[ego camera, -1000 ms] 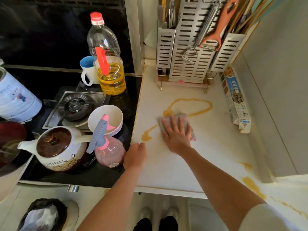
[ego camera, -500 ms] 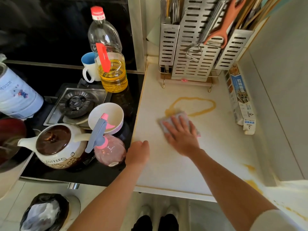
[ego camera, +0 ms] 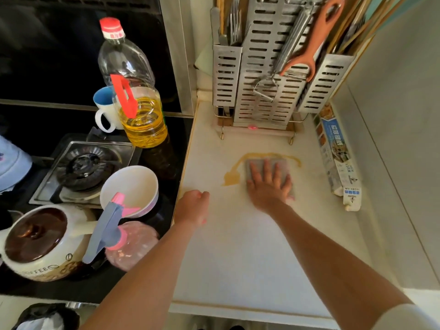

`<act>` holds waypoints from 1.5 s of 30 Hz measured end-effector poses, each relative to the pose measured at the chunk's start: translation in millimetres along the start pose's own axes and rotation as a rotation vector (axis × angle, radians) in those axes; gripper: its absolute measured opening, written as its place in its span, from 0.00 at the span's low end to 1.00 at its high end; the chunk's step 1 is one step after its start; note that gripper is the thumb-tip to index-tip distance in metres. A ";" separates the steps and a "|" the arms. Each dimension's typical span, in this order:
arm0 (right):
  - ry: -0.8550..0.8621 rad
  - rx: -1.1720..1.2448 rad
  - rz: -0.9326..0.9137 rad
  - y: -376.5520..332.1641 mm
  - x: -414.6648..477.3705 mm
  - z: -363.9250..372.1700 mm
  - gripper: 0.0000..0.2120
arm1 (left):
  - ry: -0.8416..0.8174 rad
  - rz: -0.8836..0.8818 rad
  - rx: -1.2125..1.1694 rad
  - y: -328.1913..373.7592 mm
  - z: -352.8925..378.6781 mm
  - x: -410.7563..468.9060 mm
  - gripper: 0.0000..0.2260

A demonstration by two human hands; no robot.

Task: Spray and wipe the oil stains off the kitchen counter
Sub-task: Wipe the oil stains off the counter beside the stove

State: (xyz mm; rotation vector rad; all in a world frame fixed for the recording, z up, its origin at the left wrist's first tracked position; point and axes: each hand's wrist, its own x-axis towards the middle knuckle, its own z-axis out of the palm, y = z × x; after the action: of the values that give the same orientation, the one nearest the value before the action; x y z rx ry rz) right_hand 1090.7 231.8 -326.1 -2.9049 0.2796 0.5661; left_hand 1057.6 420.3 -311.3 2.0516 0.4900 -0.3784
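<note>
Near centre frame, the right hand (ego camera: 270,186) pressed flat fingers (ego camera: 266,171) on the cloth (ego camera: 271,161); firm overlapping strokes suited the oil stain (ego camera: 231,178).

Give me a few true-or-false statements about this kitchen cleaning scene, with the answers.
1. The right hand lies flat on a grey cloth. True.
2. The left hand holds the pink spray bottle. False: it holds nothing; the bottle stands over by the stove.
3. The counter is free of oil. False: a yellow oil stain lies just left of the cloth.
4. The oil bottle has a red cap on. True.
5. The orange peeler lies on the counter. False: it hangs on the metal rack.
</note>
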 end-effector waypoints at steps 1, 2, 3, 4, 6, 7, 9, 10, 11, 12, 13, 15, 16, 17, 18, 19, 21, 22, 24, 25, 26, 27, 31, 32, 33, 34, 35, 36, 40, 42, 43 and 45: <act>0.005 -0.031 -0.103 -15.2 -2.6 4.4 0.25 | 0.002 0.003 0.018 -1.9 0.1 1.5 0.13; 0.009 -0.067 -0.209 -29.4 -7.3 9.5 0.25 | 0.007 0.001 0.035 -3.1 0.2 1.2 0.14; 0.012 -0.101 -0.309 -40.6 -12.6 13.9 0.25 | 0.017 0.004 0.050 -4.2 0.7 1.1 0.14; 0.013 -0.132 -0.399 -47.7 -17.8 18.1 0.25 | 0.027 0.001 0.056 -5.4 1.1 0.4 0.14; 0.030 -0.171 -0.535 -45.7 -21.8 21.5 0.26 | 0.036 -0.017 0.051 -7.4 1.3 -0.9 0.13; 0.038 -0.176 -0.564 -37.4 -19.6 20.7 0.27 | 0.043 -0.019 0.045 -7.8 1.5 -0.8 0.13; 0.071 -0.153 -0.502 -13.0 -12.5 14.5 0.29 | 0.051 -0.016 0.030 -9.8 1.6 1.0 0.13; 0.095 -0.130 -0.412 2.5 -6.7 9.6 0.29 | 0.045 -0.019 0.019 -9.8 1.8 2.1 0.13; 0.111 -0.107 -0.304 19.3 0.2 3.1 0.27 | 0.038 -0.028 0.006 -10.5 2.4 3.7 0.13; 0.112 -0.084 -0.197 36.9 7.7 -3.9 0.26 | 0.030 -0.045 -0.024 -10.9 2.9 5.0 0.13; 0.103 -0.063 -0.102 53.1 14.6 -11.9 0.25 | 0.022 -0.065 -0.064 -11.5 3.7 7.4 0.13; 0.065 -0.033 0.039 75.0 25.2 -24.5 0.25 | 0.009 -0.095 -0.112 -13.4 4.1 11.1 0.13; 0.048 -0.017 0.090 78.0 30.0 -28.0 0.26 | 0.004 -0.095 -0.113 -14.0 4.3 12.2 0.14; 0.038 0.002 0.134 75.2 35.0 -29.2 0.26 | -0.001 -0.092 -0.112 -15.6 4.3 13.8 0.14; 0.035 0.021 0.174 68.4 39.1 -29.9 0.26 | -0.004 -0.092 -0.116 -16.2 4.1 14.8 0.14; 0.031 0.037 0.203 58.7 42.2 -29.6 0.26 | -0.007 -0.092 -0.117 -16.6 3.8 15.2 0.15; 0.020 0.044 0.171 34.9 47.3 -28.7 0.26 | -0.009 -0.091 -0.125 -16.6 3.6 15.5 0.16; 0.012 0.035 0.109 22.2 48.4 -26.8 0.26 | -0.006 -0.093 -0.128 -15.9 3.6 14.9 0.16; 0.010 0.004 -0.057 -6.4 42.2 -20.7 0.25 | -0.002 -0.099 -0.137 -14.1 3.5 13.0 0.16; 0.012 -0.024 -0.139 -20.8 34.7 -15.6 0.25 | -0.002 -0.099 -0.138 -12.6 3.3 11.4 0.16; 0.015 -0.057 -0.211 -34.1 25.7 -8.7 0.25 | -0.001 -0.093 -0.134 -12.1 3.2 11.2 0.16; 0.020 -0.088 -0.272 -45.2 15.3 -1.5 0.25 | 0.003 -0.085 -0.126 -11.8 2.9 11.0 0.16; 0.070 -0.142 -0.446 -49.2 -25.9 19.3 0.24 | 0.023 -0.057 -0.104 -11.5 1.7 10.1 0.15; 0.082 -0.152 -0.486 -41.7 -35.2 23.4 0.24 | 0.034 -0.044 -0.081 -11.1 1.7 9.7 0.15; 0.088 -0.159 -0.522 -31.6 -45.6 27.1 0.24 | 0.044 -0.032 -0.041 -10.0 1.6 7.5 0.16; 0.092 -0.157 -0.546 -19.4 -54.6 31.4 0.24 | 0.056 -0.021 0.005 -8.0 1.0 5.4 0.17; 0.103 -0.149 -0.548 -4.2 -64.7 34.9 0.23 | 0.064 -0.010 0.042 -6.2 0.8 2.2 0.17; 0.118 -0.139 -0.530 12.0 -73.6 37.8 0.23 | 0.070 -0.002 0.067 -5.5 0.6 0.3 0.17; 0.144 -0.077 -0.226 83.0 -95.6 35.7 0.24 | 0.036 0.019 0.107 0.8 -2.1 -11.6 0.15; 0.157 -0.036 -0.007 113.1 -103.2 33.4 0.25 | 0.023 0.072 0.157 2.8 -2.7 -17.5 0.15; 0.153 -0.015 0.098 123.4 -108.1 32.6 0.25 | 0.018 0.094 0.217 2.6 -2.6 -22.8 0.15; 0.137 0.060 0.308 127.9 -121.3 35.5 0.25 | 0.013 0.116 0.328 -2.7 -1.9 -37.8 0.14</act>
State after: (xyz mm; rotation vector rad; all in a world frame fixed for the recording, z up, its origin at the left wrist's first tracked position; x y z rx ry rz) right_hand 940.3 133.3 -328.3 -2.8632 0.7582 0.3911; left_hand 1023.5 416.1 -295.3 2.3881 0.3296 -0.3960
